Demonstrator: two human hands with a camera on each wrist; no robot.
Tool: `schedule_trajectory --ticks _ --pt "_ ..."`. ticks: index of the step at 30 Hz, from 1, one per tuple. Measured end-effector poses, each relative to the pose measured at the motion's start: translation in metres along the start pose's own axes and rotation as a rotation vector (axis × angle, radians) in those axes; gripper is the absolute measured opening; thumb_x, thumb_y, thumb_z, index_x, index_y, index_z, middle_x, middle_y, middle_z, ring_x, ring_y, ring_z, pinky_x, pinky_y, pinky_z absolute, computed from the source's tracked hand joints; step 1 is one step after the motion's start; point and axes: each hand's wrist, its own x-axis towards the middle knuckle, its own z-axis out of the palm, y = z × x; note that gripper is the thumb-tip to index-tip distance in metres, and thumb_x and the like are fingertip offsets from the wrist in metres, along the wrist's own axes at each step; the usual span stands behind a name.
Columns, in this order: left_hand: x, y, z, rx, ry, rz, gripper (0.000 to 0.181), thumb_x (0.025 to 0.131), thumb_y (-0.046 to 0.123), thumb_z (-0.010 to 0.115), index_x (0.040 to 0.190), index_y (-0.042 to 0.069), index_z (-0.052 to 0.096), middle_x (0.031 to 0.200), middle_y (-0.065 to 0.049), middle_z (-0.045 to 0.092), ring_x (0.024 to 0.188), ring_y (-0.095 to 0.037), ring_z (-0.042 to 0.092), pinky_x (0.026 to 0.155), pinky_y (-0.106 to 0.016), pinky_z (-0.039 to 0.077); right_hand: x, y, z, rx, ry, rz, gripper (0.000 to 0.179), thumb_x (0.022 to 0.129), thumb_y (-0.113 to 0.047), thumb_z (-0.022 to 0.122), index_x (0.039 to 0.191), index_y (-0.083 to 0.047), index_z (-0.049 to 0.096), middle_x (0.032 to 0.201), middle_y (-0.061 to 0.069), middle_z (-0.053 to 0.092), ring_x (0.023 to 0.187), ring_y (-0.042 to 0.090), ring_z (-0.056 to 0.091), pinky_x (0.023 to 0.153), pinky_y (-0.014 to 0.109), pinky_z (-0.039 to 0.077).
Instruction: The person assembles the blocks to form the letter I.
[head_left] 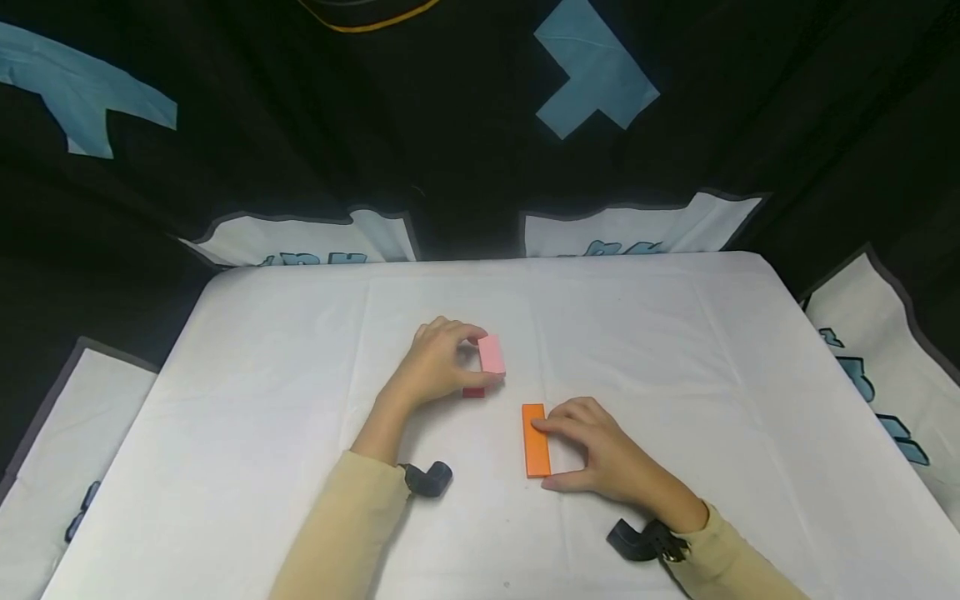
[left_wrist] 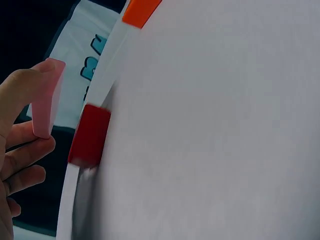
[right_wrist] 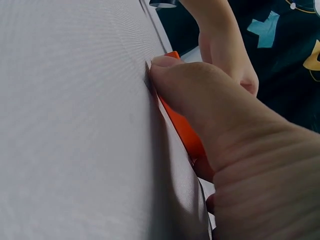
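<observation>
My left hand [head_left: 437, 362] pinches a pink block [head_left: 491, 354] between thumb and fingers. In the left wrist view the pink block [left_wrist: 47, 102] is held clear of the table, above a red block [left_wrist: 90, 136]. Most of the red block [head_left: 473, 392] is hidden behind the left hand in the head view. An orange block [head_left: 535, 450] lies flat on the table, its long side pointing away from me. My right hand [head_left: 600, 450] grips it, thumb by the near end and a finger on its upper part. In the right wrist view the thumb covers much of the orange block [right_wrist: 182, 130].
A white cloth covers the table [head_left: 637, 333]. Dark curtains [head_left: 450, 150] with light blue shapes hang behind its far edge. Black wrist mounts [head_left: 429, 481] sit at both cuffs, close to the tabletop.
</observation>
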Motion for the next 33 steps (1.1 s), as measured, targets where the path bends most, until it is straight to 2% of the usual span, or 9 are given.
schedule_trajectory --ticks 9,17,23,33 --pt "0.012 0.012 0.015 0.011 -0.022 0.052 0.063 0.072 0.056 0.081 0.121 0.018 0.068 0.112 0.004 0.069 0.109 -0.016 0.052 0.095 -0.037 0.036 -0.001 0.002 0.001 -0.005 0.012 -0.016 0.063 0.071 -0.046 0.086 0.128 -0.026 0.066 0.119 -0.013 0.059 0.12 0.011 0.045 0.103 0.04 0.039" --pt "0.02 0.017 0.025 0.011 -0.04 0.055 0.064 0.072 0.056 0.081 0.123 0.019 0.068 0.115 0.003 0.069 0.107 -0.016 0.05 0.094 -0.036 0.035 0.0 0.001 0.001 0.004 0.023 -0.033 0.061 0.072 -0.043 0.087 0.126 -0.025 0.067 0.119 -0.012 0.06 0.118 0.012 0.046 0.102 0.04 0.04" --pt "0.022 0.018 0.03 0.016 -0.057 0.044 0.064 0.072 0.057 0.081 0.122 0.019 0.069 0.114 0.002 0.07 0.106 -0.016 0.05 0.094 -0.036 0.036 0.001 0.0 0.001 0.003 0.02 -0.025 0.062 0.07 -0.042 0.087 0.126 -0.024 0.068 0.119 -0.011 0.06 0.119 0.012 0.047 0.103 0.04 0.039" --pt "0.023 0.019 0.033 0.031 -0.073 0.065 0.064 0.072 0.058 0.081 0.12 0.018 0.07 0.109 0.003 0.07 0.103 -0.015 0.05 0.091 -0.035 0.036 0.001 0.001 0.001 0.008 0.025 -0.024 0.061 0.071 -0.042 0.087 0.126 -0.025 0.068 0.119 -0.012 0.06 0.119 0.012 0.046 0.103 0.039 0.039"
